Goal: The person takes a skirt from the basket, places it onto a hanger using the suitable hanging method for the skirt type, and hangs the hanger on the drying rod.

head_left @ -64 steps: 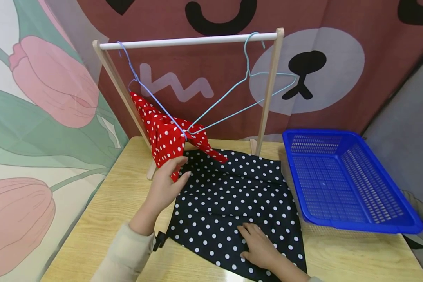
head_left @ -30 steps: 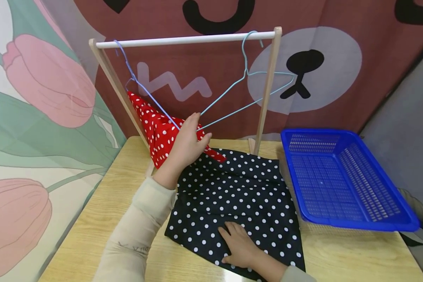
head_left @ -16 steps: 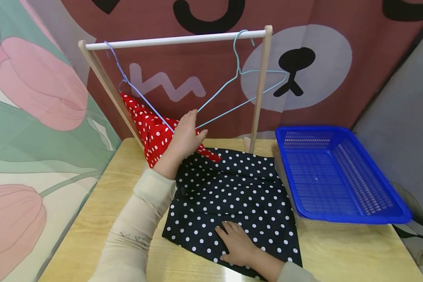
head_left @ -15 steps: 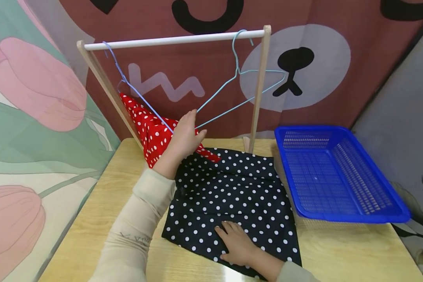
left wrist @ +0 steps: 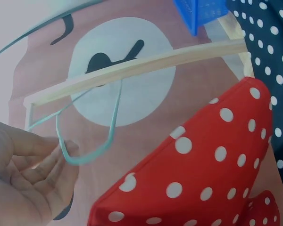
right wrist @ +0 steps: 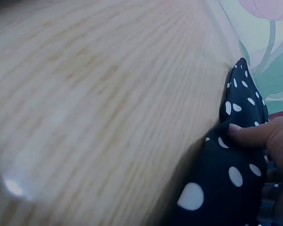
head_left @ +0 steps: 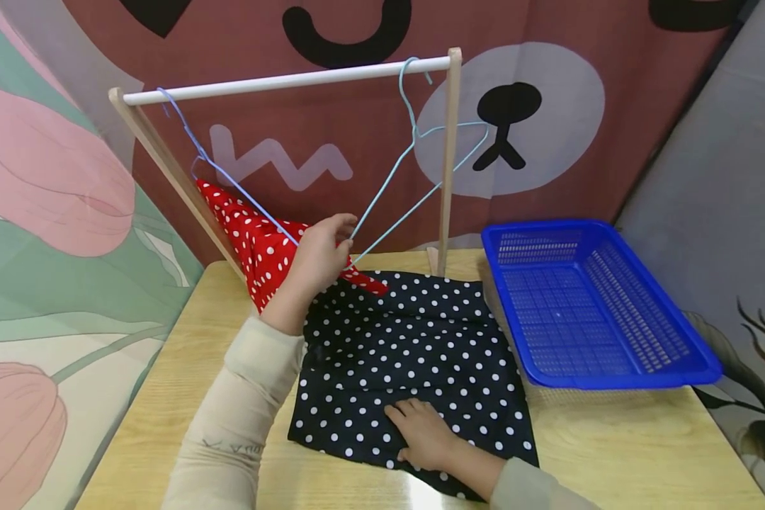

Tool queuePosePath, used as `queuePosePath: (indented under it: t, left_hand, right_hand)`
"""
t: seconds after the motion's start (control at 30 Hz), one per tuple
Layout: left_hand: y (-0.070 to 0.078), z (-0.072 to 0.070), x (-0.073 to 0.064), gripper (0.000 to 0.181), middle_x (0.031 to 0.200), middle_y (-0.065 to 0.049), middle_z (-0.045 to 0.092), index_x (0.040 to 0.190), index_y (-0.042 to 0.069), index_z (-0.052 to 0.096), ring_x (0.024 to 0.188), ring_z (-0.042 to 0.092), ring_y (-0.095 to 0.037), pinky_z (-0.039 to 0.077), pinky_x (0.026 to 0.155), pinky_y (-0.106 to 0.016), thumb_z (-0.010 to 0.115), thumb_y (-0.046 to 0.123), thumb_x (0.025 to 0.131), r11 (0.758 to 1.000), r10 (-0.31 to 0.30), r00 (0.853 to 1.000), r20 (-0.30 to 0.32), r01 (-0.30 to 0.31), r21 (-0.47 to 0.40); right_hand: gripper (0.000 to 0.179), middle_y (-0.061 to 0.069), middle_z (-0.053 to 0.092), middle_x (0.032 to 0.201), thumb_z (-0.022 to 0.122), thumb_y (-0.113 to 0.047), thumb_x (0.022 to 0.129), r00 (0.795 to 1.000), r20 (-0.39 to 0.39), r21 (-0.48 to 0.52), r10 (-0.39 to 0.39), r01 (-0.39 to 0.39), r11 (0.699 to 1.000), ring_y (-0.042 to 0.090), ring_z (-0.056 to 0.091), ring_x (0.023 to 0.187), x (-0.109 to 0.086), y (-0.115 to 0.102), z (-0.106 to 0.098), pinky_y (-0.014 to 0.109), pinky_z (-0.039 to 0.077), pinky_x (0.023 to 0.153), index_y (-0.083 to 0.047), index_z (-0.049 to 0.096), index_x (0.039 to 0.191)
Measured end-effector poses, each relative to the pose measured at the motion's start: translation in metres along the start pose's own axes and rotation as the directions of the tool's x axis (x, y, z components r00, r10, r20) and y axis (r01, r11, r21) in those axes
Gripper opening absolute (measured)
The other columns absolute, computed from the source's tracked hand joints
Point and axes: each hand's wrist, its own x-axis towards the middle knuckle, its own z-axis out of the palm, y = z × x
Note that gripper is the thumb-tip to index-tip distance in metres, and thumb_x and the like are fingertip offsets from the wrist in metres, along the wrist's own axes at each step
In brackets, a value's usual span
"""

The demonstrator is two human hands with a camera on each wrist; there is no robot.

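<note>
My left hand [head_left: 324,249] pinches the left end of a teal wire hanger [head_left: 380,190], whose hook stays over the white rod. The left wrist view shows my curled fingertips at the hanger's looped end [left wrist: 92,154]. Right beside them, a red garment with white dots [head_left: 264,244] hangs from a lilac hanger [head_left: 219,168]; my left hand hides part of it. A black skirt-like garment with white dots [head_left: 408,340] is spread on the table. My right hand [head_left: 423,435] rests on its near part, fingers spread, and the right wrist view shows the thumb [right wrist: 250,135] along its edge.
The clothes rack has a white rod [head_left: 293,79] and wooden posts [head_left: 448,170]. At the right stands a blue plastic basket [head_left: 557,319] with nothing in it. A printed cloth backdrop [head_left: 370,142] hangs behind the wooden table [head_left: 618,443].
My left hand rose from the red garment to the teal hanger, then came slightly down with the hanger's left end. My right hand shifted a little left on the black garment. The head view swung right.
</note>
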Motion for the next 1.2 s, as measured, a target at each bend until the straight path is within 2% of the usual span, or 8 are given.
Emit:
queuePosePath:
  t: [0.13,0.2,0.33,0.4,0.73,0.83,0.97,1.2]
  left_hand:
    - [0.001,0.0,0.001,0.028,0.097,-0.01,0.058,0.11,0.003,0.053,0.085,0.054,-0.02,0.046,0.072,-0.03,0.055,0.004,0.083,0.988,0.0,0.997,0.075,0.012,-0.154]
    - [0.0,0.0,0.002,0.027,0.095,-0.011,0.058,0.109,0.003,0.054,0.082,0.054,-0.021,0.046,0.072,-0.032,0.055,0.004,0.082,0.954,-0.021,0.988,0.153,0.066,-0.291]
    - [-0.005,0.001,0.003,0.027,0.096,-0.011,0.055,0.11,0.0,0.053,0.083,0.053,-0.022,0.046,0.075,-0.034,0.054,0.003,0.083,0.818,-0.044,0.957,0.286,0.198,-0.54]
    - [-0.007,0.002,0.003,0.027,0.096,-0.011,0.054,0.11,-0.001,0.052,0.082,0.052,-0.021,0.047,0.073,-0.031,0.053,0.003,0.083,0.749,-0.022,0.949,0.314,0.224,-0.624]
    - [0.002,0.006,0.0,0.023,0.09,-0.007,0.054,0.107,-0.006,0.049,0.073,0.053,-0.014,0.047,0.063,-0.02,0.045,-0.004,0.084,0.464,0.141,0.937,0.321,0.224,-0.857]
    - [0.008,0.007,0.0,0.021,0.089,-0.007,0.054,0.102,-0.001,0.053,0.073,0.055,-0.014,0.048,0.064,-0.022,0.043,-0.007,0.085,0.397,0.159,0.936,0.316,0.232,-0.888]
    - [0.015,0.005,-0.003,0.022,0.09,-0.008,0.053,0.098,0.004,0.055,0.073,0.055,-0.015,0.048,0.064,-0.023,0.042,-0.008,0.084,0.36,0.157,0.939,0.307,0.235,-0.903]
    - [0.021,0.001,-0.012,0.025,0.091,-0.007,0.052,0.097,0.006,0.056,0.073,0.053,-0.015,0.047,0.062,-0.021,0.041,-0.008,0.084,0.355,0.191,0.946,0.262,0.182,-0.917]
  right_hand:
    - [0.069,0.009,0.046,0.112,0.073,-0.032,0.064,1.0,-0.014,0.005,0.027,-0.027,1.0,0.023,0.043,0.101,0.004,0.003,-0.002,0.038,0.038,0.083,-0.008,0.044,0.122]
    - [0.072,0.011,0.044,0.114,0.074,-0.032,0.062,0.999,-0.018,0.026,0.047,-0.047,0.999,0.024,0.041,0.102,0.006,0.005,-0.003,0.038,0.036,0.085,-0.007,0.044,0.122]
    - [0.079,0.015,0.036,0.121,0.076,-0.032,0.059,0.997,-0.023,0.076,0.074,-0.072,0.994,0.027,0.034,0.109,0.008,0.009,-0.004,0.042,0.029,0.092,-0.006,0.041,0.124]
    - [0.081,0.016,0.033,0.123,0.077,-0.032,0.058,0.996,-0.035,0.081,0.078,-0.075,0.994,0.029,0.031,0.112,0.009,0.01,-0.003,0.043,0.025,0.095,-0.006,0.04,0.125]
    - [0.092,0.018,0.024,0.13,0.078,-0.031,0.056,0.994,-0.068,0.086,0.091,-0.084,0.993,0.034,0.022,0.118,0.012,0.016,-0.006,0.049,0.018,0.097,-0.007,0.029,0.131]
    - [0.093,0.018,0.026,0.13,0.078,-0.032,0.057,0.995,-0.043,0.08,0.095,-0.091,0.993,0.033,0.023,0.118,0.013,0.019,-0.008,0.048,0.018,0.097,-0.007,0.028,0.132]
    - [0.092,0.017,0.03,0.128,0.077,-0.033,0.058,0.996,-0.004,0.083,0.084,-0.083,0.993,0.032,0.027,0.117,0.015,0.021,-0.01,0.047,0.021,0.096,-0.007,0.028,0.132]
    - [0.089,0.013,0.04,0.121,0.075,-0.033,0.059,0.996,0.022,0.074,0.091,-0.093,0.993,0.027,0.036,0.11,0.018,0.02,-0.01,0.042,0.028,0.094,-0.008,0.031,0.132]
